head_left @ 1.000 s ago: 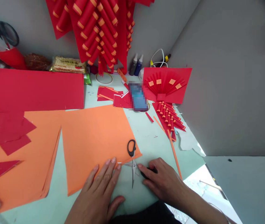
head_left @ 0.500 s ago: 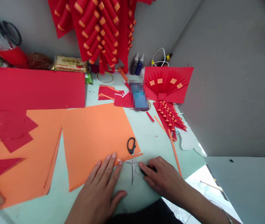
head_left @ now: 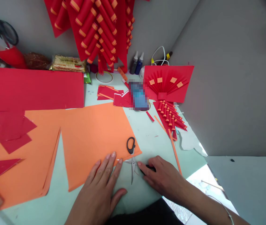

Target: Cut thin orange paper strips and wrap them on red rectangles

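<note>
Desk (head_left: 151, 140), pale green, spread with paper. At left, a stack of orange paper sheets (head_left: 36, 143), too closely layered to count. Beside the stack, one flat orange paper sheet (head_left: 95, 128). Behind them, one long red paper panel (head_left: 33, 89).

Next, two bare hands. Left hand (head_left: 104, 184): palm down on the near edge of the orange sheet, fingers spread and flat, grasping nothing. Right hand (head_left: 157, 175): off the sheet's right corner, fingers curled round one black loop.

Farther back at right, one red card (head_left: 168, 86) with a pleated fan and four orange squares; in front of it, one red paper piece with small orange-banded rolls (head_left: 168, 117).

On the desk between the hands, one pair of steel scissors with black plastic handles (head_left: 133, 162), opened into a cross. Nearer the right hand, touching it; just to the right of the left fingertips. One long axis running from right hand leftward to left index fingertip, the other from the sheet's corner toward the body. Contact between blade tip and paper: cannot tell.

Smaller still, two loose orange paper strips (head_left: 175, 153) at right; at back, two dark squeeze bottles (head_left: 134, 64).
</note>
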The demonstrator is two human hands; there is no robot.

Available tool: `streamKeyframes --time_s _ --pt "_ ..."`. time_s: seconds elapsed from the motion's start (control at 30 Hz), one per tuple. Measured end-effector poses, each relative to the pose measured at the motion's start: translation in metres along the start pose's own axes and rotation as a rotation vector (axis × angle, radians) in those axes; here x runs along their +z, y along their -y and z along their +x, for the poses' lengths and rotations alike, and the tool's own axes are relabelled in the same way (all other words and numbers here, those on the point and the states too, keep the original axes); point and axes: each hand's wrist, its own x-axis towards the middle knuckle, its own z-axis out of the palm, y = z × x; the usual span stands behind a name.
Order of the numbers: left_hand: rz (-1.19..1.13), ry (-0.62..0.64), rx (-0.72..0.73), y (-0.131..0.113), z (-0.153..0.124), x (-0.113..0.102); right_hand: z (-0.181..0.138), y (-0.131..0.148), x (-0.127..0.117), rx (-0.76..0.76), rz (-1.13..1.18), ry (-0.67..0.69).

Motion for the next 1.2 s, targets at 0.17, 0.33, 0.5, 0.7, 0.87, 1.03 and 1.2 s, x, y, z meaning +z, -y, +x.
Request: streamKeyframes --time_s 0.17,0.33,0.5,0.7,0.87,1.03,1.2 --pt "-0.013 0.003 -0.021 -0.0009 -0.0013 0.0012 -0.0017 -0.0005 0.0032 -0.004 0.006 -0.017" --pt "-0.009 0.015 -0.015 -0.0004 -0.0007 0.0006 -0.0047 0.0006 0.0056 0.036 0.041 -0.028" --pt "-0.021 0.003 -0.016 -0.0004 -0.0002 0.0006 -0.0039 -0.0005 0.0046 0.055 0.096 -0.004" --pt "-0.016 0.014 -0.010 -0.0005 -0.0002 0.0007 -0.0014 -0.0019 0.0009 0.047 0.187 0.052" --pt "-0.021 0.007 -0.007 0.0003 0.0008 0.0004 -0.0025 -0.0026 0.0020 0.070 0.214 0.073" --pt "-0.016 -0.010 0.001 0.0014 -0.0004 0.0003 -0.0016 -0.0012 0.0014 0.059 0.233 0.085" --pt "-0.011 -0.035 0.010 0.0023 -0.0009 -0.0003 0.0006 0.0008 0.0014 0.074 0.238 0.084"
